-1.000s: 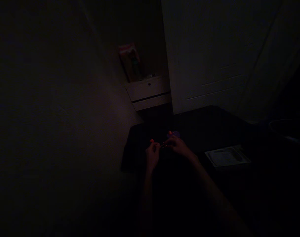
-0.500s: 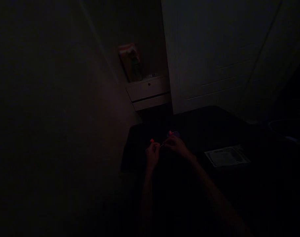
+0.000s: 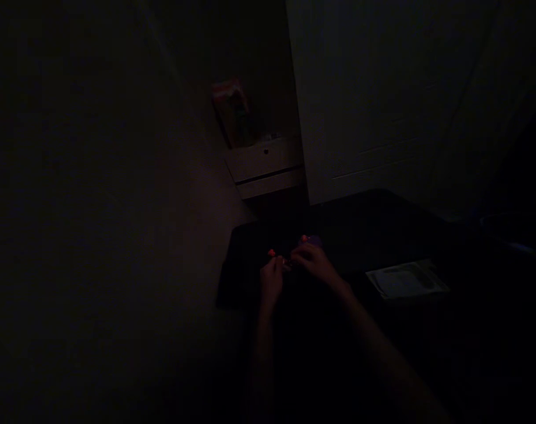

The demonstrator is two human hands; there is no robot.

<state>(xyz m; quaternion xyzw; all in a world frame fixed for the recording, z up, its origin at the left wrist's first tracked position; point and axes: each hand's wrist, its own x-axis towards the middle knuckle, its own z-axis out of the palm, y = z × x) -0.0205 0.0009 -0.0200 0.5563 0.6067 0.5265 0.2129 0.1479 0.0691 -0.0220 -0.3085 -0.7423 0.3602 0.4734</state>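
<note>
The scene is very dark. My left hand (image 3: pixel 272 278) is closed, its fingertips pinched near a small red glowing piece (image 3: pixel 272 252). To its right, my right hand (image 3: pixel 314 262) is also closed, fingers bent towards the left hand. Between the fingertips lie small dark bits with faint glints, too dim to name. Just beyond my right fingers is another red glowing piece (image 3: pixel 303 238), beside a dim purple round thing (image 3: pixel 314 241). Both hands are over a dark tabletop (image 3: pixel 360 224).
A pale flat sheet or packet (image 3: pixel 406 280) lies right of my right forearm. Behind the table stand a white drawer unit (image 3: pixel 268 168) with a colourful box (image 3: pixel 233 115) on it, and a large pale panel (image 3: pixel 360 100). A wall (image 3: pixel 162 206) runs along the left.
The picture has grown darker. My right fingers have curled slightly and the hands have shifted a little; both stay in nearly the same place. The red glows remain.
</note>
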